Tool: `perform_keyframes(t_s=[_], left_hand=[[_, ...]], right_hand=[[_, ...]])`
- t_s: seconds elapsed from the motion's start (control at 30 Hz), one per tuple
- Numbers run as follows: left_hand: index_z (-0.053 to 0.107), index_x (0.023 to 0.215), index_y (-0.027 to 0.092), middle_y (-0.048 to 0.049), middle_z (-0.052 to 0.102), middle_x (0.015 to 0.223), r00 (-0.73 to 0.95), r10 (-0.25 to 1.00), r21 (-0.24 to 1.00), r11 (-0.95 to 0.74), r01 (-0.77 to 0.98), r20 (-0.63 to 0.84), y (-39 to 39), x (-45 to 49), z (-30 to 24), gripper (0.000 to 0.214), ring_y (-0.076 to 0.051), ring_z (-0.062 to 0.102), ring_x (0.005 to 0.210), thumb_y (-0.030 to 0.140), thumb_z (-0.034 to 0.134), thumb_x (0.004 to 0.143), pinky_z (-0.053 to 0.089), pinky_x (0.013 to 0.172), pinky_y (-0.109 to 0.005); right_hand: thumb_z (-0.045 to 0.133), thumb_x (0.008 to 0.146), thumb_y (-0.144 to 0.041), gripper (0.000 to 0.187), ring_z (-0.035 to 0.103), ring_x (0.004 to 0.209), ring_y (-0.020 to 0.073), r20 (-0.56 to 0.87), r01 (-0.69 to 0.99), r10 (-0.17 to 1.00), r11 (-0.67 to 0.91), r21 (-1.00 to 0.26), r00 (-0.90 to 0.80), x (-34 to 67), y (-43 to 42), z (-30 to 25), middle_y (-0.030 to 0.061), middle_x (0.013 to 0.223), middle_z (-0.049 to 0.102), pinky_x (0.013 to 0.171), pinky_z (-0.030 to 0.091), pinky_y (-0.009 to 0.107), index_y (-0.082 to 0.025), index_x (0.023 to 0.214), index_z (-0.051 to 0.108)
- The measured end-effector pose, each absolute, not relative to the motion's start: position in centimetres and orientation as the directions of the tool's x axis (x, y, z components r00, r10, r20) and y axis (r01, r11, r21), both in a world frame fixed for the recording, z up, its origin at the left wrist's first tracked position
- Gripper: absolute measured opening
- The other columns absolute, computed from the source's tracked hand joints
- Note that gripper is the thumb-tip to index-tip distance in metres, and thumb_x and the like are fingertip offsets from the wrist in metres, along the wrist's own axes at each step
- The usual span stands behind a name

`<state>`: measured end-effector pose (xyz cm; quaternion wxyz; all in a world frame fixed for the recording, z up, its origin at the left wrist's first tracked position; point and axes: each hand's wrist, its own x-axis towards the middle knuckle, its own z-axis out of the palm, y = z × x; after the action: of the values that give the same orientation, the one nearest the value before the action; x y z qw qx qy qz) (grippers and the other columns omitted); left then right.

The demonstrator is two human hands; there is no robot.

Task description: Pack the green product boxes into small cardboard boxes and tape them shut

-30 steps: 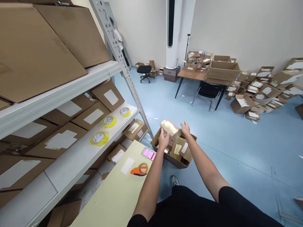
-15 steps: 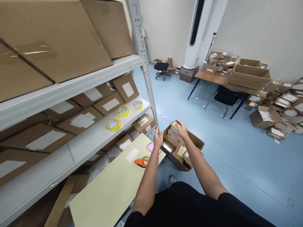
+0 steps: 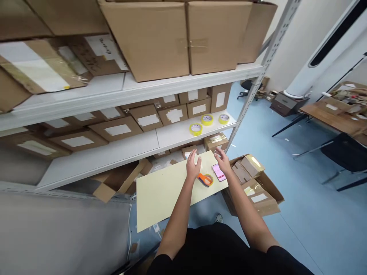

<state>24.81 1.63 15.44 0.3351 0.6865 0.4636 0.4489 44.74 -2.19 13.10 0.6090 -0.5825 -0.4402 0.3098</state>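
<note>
Shelf rack (image 3: 134, 149) full of labelled cartons (image 3: 146, 118), three yellow tape rolls (image 3: 207, 119) on middle shelf. Open carton (image 3: 269, 207) of small boxes (image 3: 242, 172) on blue floor (image 3: 315, 229). Desk (image 3: 329, 118) far right.

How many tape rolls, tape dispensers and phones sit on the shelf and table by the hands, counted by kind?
Yellow tape rolls, on the shelf: 3
Orange tape dispenser, on the table: 1
Pink phone, on the table: 1
Total: 5

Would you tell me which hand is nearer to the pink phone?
Right. The right hand sits at the far edge of the phone; the left hand is farther left, past the orange tape dispenser.
</note>
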Motion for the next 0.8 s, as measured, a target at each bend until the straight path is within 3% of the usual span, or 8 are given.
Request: perform_keyframes(t_s=[0.13,0.33,0.6,0.73,0.8], left_hand=[[0.059,0.146,0.026,-0.0093,0.055,0.157,0.118,0.944,0.861,-0.330,0.388,0.309,2.1,17.8,15.1,0.045,-0.025,0.048,0.149,0.035,0.056,0.102,0.038,0.126,-0.046],[0.058,0.146,0.026,-0.0096,0.054,0.158,0.146,0.963,0.877,-0.266,0.400,0.225,1.9,13.2,11.4,0.046,-0.025,0.048,0.149,0.035,0.056,0.101,0.042,0.123,-0.046],[0.061,0.143,0.025,-0.0110,0.056,0.156,0.269,0.961,0.874,-0.183,0.450,0.063,-1.7,13.4,5.8,0.045,-0.027,0.049,0.148,0.031,0.058,0.098,0.045,0.121,-0.049],[0.062,0.142,0.026,-0.0104,0.058,0.153,0.297,0.955,0.852,-0.150,0.502,-0.006,-5.2,13.2,3.6,0.045,-0.027,0.051,0.146,0.030,0.058,0.097,0.047,0.118,-0.049],[0.062,0.142,0.026,-0.0104,0.058,0.153,0.297,0.953,0.848,-0.106,0.520,-0.062,-7.2,12.9,2.8,0.045,-0.027,0.052,0.145,0.031,0.057,0.098,0.051,0.114,-0.048]], right_hand=[[0.065,0.094,-0.051,0.055,0.060,0.137,0.0301,0.177,0.194,0.915,0.112,-0.975,0.363,38.7,-2.8,12.4,0.0122,0.151,0.061,0.106,0.055,0.048,-0.028,0.144,0.062],[0.061,0.095,-0.048,0.055,0.058,0.138,0.0301,0.120,0.307,0.909,-0.009,-0.952,0.399,34.8,-5.4,9.1,0.0134,0.150,0.061,0.108,0.053,0.050,-0.026,0.146,0.060],[0.063,0.088,-0.042,0.056,0.067,0.122,0.0315,-0.100,0.391,0.876,-0.309,-0.867,0.472,36.0,-8.3,1.6,0.0170,0.138,0.069,0.100,0.057,0.047,-0.016,0.138,0.065],[0.063,0.088,-0.032,0.038,0.069,0.112,0.0302,-0.252,0.468,0.878,-0.438,-0.768,0.408,37.0,-8.1,-2.6,0.0150,0.124,0.075,0.097,0.055,0.039,-0.016,0.121,0.072],[0.060,0.089,-0.027,0.029,0.069,0.107,0.0280,-0.237,0.508,0.911,-0.389,-0.769,0.339,37.2,-7.9,-4.6,0.0137,0.119,0.076,0.092,0.054,0.035,-0.015,0.112,0.073]])
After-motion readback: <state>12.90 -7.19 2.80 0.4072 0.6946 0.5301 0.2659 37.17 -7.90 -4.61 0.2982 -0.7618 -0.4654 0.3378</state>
